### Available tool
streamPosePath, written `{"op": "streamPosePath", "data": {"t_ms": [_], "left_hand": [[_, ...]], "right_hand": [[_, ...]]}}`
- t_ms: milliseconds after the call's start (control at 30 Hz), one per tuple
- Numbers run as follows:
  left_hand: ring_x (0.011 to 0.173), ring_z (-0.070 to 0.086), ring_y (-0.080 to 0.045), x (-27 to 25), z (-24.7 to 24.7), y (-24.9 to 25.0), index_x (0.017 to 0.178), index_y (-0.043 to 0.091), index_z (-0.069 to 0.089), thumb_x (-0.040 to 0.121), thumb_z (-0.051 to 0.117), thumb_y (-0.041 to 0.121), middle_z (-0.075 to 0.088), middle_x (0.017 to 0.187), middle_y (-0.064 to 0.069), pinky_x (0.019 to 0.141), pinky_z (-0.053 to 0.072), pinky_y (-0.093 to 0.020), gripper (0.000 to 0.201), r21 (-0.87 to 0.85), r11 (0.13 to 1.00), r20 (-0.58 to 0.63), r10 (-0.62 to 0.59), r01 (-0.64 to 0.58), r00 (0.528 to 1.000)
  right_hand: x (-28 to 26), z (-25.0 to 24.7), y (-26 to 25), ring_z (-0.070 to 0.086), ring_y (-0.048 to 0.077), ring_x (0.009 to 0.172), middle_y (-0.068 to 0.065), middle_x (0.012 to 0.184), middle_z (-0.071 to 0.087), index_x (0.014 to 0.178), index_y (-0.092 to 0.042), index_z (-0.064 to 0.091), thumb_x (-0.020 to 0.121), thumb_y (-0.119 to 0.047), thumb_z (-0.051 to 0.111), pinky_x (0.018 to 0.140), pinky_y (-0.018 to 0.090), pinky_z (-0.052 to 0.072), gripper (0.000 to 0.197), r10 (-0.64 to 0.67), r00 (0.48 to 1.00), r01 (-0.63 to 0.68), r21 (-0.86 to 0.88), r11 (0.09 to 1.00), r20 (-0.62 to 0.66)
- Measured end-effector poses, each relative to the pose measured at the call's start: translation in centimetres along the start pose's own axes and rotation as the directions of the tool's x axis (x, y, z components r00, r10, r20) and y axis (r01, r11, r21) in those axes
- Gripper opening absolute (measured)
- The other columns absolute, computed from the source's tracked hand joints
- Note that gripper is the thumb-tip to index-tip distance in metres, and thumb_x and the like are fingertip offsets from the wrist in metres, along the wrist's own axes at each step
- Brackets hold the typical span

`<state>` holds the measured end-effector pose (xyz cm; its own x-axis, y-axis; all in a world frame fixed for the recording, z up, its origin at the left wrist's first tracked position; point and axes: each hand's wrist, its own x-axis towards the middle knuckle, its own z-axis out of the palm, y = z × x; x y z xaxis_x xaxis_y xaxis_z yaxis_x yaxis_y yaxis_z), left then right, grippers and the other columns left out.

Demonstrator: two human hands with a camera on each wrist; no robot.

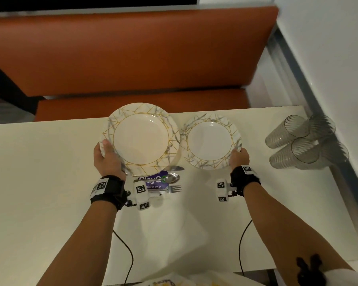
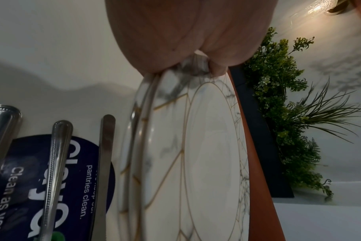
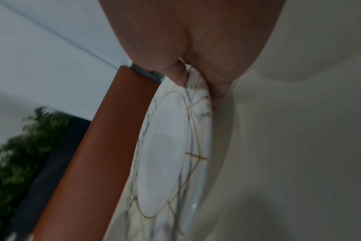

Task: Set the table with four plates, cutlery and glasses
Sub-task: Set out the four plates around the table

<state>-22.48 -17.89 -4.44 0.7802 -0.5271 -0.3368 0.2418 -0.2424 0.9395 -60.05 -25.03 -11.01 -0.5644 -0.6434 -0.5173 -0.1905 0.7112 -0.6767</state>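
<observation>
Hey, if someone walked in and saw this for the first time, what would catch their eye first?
Probably the two marbled, gold-lined plates held side by side over the pale table: the left plate in the left hand, the right plate in the right hand, each gripped at its near rim. Next, the orange bench behind the table, and the clear glasses lying on their sides at the table's right edge.

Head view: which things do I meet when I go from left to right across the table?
left hand → plate in the left hand → plate in the right hand → right hand → glasses
</observation>
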Motion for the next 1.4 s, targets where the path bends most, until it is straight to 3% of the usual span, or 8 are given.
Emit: {"op": "streamPosePath", "data": {"t_ms": [300,500,967,1100,1167,1233,1300,1400], "left_hand": [[0.119,0.068,-0.026,-1.1,0.1,1.1,0.13,0.022,0.066,0.101,0.056,0.049,0.071,0.128,-0.007,0.1,0.059,-0.046,0.041,-0.027,0.999,-0.025,-0.019,0.018,0.999],[0.116,0.069,-0.025,-1.4,-0.1,1.0,0.126,0.022,0.067,0.104,0.055,0.045,0.073,0.123,-0.004,0.097,0.06,-0.044,0.034,-0.023,1.0,-0.046,-0.023,0.022,0.999],[0.115,0.069,-0.021,-1.8,-0.3,0.8,0.122,0.027,0.066,0.105,0.055,0.043,0.072,0.12,0.002,0.097,0.06,-0.038,0.026,0.002,0.999,-0.013,-0.038,0.038,0.999],[0.114,0.07,-0.021,-1.7,-0.4,0.7,0.118,0.031,0.067,0.104,0.055,0.045,0.073,0.119,0.002,0.097,0.06,-0.04,0.023,0.013,0.999,0.008,-0.044,0.044,0.999],[0.113,0.07,-0.02,-1.8,-0.4,0.8,0.114,0.035,0.066,0.102,0.056,0.047,0.073,0.119,0.003,0.097,0.06,-0.042,0.02,0.03,0.998,0.012,-0.057,0.057,0.998],[0.112,0.069,-0.019,-1.7,-0.6,0.6,0.109,0.038,0.066,0.102,0.057,0.048,0.073,0.117,0.005,0.098,0.059,-0.042,0.016,0.046,0.996,0.023,-0.078,0.077,0.997],[0.11,0.07,-0.018,-2.0,-0.7,0.6,0.101,0.038,0.067,0.101,0.059,0.049,0.074,0.112,0.007,0.099,0.059,-0.041,0.014,0.048,0.993,0.053,-0.112,0.11,0.992],[0.105,0.071,-0.02,-2.5,-1.0,0.4,0.093,0.035,0.067,0.1,0.062,0.05,0.075,0.103,0.006,0.095,0.059,-0.039,0.017,0.052,0.983,0.111,-0.183,0.178,0.977]], "right_hand": [[0.8,-0.3,0.5,0.06,0.035,0.116,0.018,0.132,0.058,0.136,-0.008,0.047,0.08,0.001,0.069,0.083,0.032,0.05,0.061,-0.107,0.993,0.103,-0.078,0.992,-0.047],[1.0,-0.3,0.8,0.06,0.036,0.114,0.021,0.128,0.057,0.134,-0.008,0.046,0.08,0.0,0.069,0.082,0.034,0.05,0.059,-0.174,0.984,0.167,-0.139,0.976,-0.042],[1.8,0.1,-0.9,0.057,0.037,0.117,0.021,0.131,0.054,0.137,-0.011,0.043,0.084,-0.002,0.065,0.078,0.029,0.044,0.058,-0.156,0.988,0.153,-0.205,0.967,0.003],[0.4,0.0,-1.9,0.046,0.037,0.125,0.017,0.14,0.044,0.14,-0.014,0.04,0.082,-0.008,0.064,0.086,0.039,0.044,0.063,-0.097,0.994,0.076,-0.284,0.956,-0.06],[-0.8,-0.1,-2.3,0.043,0.036,0.123,0.015,0.137,0.046,0.137,-0.015,0.044,0.078,-0.014,0.064,0.094,0.046,0.044,0.063,-0.19,0.974,0.13,-0.382,0.915,-0.125],[-1.8,0.2,-2.8,0.049,0.034,0.117,0.012,0.127,0.054,0.129,-0.016,0.051,0.078,-0.014,0.065,0.094,0.046,0.049,0.053,-0.356,0.93,0.3,-0.37,0.879,-0.093],[-3.4,0.9,-3.6,0.06,0.028,0.107,0.007,0.112,0.062,0.121,-0.015,0.059,0.086,-0.012,0.062,0.084,0.034,0.054,0.035,-0.49,0.87,0.488,-0.211,0.847,0.047],[-7.2,2.0,-5.8,0.063,0.017,0.097,0.001,0.112,0.064,0.123,-0.014,0.061,0.099,-0.028,0.057,0.068,0.01,0.046,0.028,-0.536,0.797,0.573,-0.069,0.817,0.279]]}}
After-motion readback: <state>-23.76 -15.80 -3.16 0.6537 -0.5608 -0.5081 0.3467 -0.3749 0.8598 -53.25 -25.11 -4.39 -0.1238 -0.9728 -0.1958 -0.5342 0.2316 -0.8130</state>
